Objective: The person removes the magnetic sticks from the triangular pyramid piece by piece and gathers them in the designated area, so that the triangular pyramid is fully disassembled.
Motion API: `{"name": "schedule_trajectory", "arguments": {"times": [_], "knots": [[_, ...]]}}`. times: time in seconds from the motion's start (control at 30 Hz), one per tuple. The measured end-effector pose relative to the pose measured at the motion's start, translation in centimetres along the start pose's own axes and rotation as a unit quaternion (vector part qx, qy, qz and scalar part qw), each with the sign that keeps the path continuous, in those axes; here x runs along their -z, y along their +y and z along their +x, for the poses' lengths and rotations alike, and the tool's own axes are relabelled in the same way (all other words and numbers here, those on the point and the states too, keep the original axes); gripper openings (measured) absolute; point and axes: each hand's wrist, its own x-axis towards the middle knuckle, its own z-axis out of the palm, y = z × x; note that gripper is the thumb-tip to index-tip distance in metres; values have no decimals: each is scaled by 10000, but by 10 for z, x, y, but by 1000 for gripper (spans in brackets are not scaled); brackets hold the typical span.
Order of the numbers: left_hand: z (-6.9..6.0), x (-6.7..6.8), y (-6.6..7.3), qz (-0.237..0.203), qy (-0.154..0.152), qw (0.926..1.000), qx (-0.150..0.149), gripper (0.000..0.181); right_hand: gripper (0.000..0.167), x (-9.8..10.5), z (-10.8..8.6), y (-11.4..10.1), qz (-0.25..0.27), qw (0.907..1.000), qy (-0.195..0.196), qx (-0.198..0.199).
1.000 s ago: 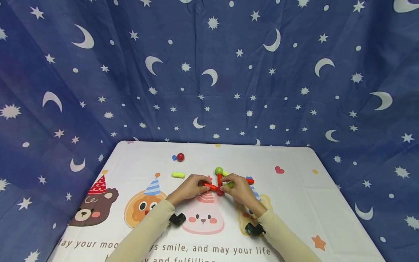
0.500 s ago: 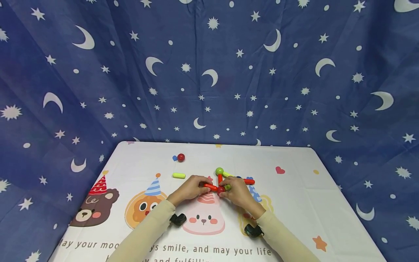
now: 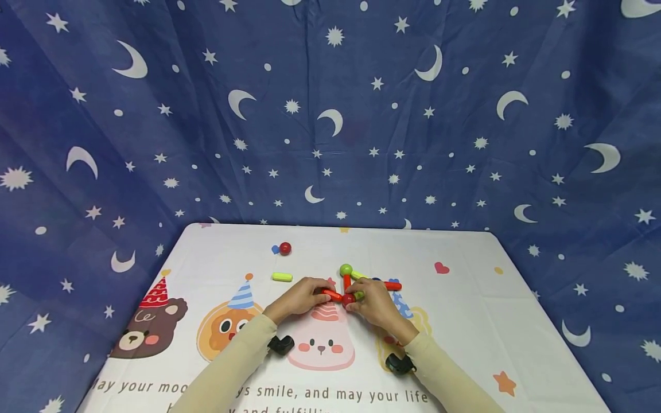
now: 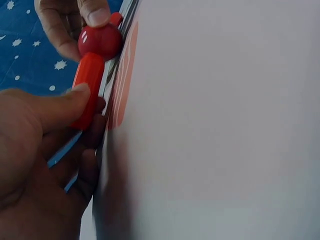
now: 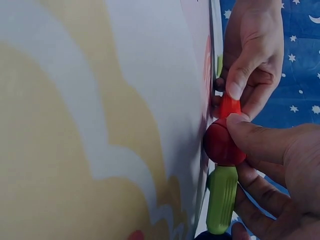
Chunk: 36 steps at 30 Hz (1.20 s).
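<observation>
My left hand [image 3: 302, 295] pinches a red rod [image 4: 89, 85] between thumb and fingers, and the rod's end touches a red ball [image 4: 100, 42]. The thumb of my right hand [image 3: 376, 303] presses on that same ball [image 5: 223, 142], with its other fingers curled behind. A green rod [image 5: 221, 200] runs from the ball to a dark blue ball [image 5: 213, 236], partly hidden by the right hand in the head view. Another red rod [image 3: 347, 282] joins the red ball to a green ball [image 3: 346, 269], from which a yellow-green rod [image 3: 357, 275] extends.
A loose red ball [image 3: 285, 248] and a loose yellow-green rod [image 3: 282, 277] lie at the back left of the white printed table cover [image 3: 465, 321]. Right of the right hand, a red rod [image 3: 393, 286] sticks out. A blue star-and-moon curtain [image 3: 330, 172] stands behind.
My right hand has shifted slightly, its fingers now lower around the red ball, so more of the red rod behind shows. The left hand has hardly moved.
</observation>
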Motion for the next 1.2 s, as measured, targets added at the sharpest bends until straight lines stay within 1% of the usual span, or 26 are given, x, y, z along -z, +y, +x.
{"name": "schedule_trajectory", "arguments": {"times": [0.07, 0.13, 0.3, 0.43, 0.6, 0.7, 0.9, 1.0, 1.1, 1.2], "knots": [[-2, 0, -1, -13, -65, 10000, -4, 17, 33, 0, 0, 0, 1, 10000, -14, -35], [-3, 1, -2, -15, -109, 9999, 58, 17, 33, 0, -1, -1, -5, 9999, -38, -99], [-6, 1, -1, 31, -43, 9998, 205, 19, 32, 0, -1, -2, 16, 9997, -92, -237], [-11, 3, -1, 12, 63, 9997, 248, 20, 32, 0, -1, -2, -6, 9995, -115, -279], [-22, 8, -3, 6, 297, 9993, 210, 19, 32, 1, -1, -3, -28, 9995, -128, -298], [-29, 12, -6, 53, 421, 9987, 267, 20, 33, 1, -1, -3, 15, 9994, -156, -320], [-42, 21, -10, 41, 655, 9964, 534, 24, 34, 1, -2, -2, -15, 9992, -175, -354], [-48, 26, -15, 34, 815, 9951, 550, 24, 34, 1, -1, -3, -67, 9993, -165, -339], [-53, 32, -20, 146, 996, 9936, 514, 23, 34, 1, 0, -3, -74, 9993, -160, -320], [-58, 37, -24, 244, 1168, 9909, 621, 23, 34, 1, -1, -3, -69, 9993, -180, -335]]}}
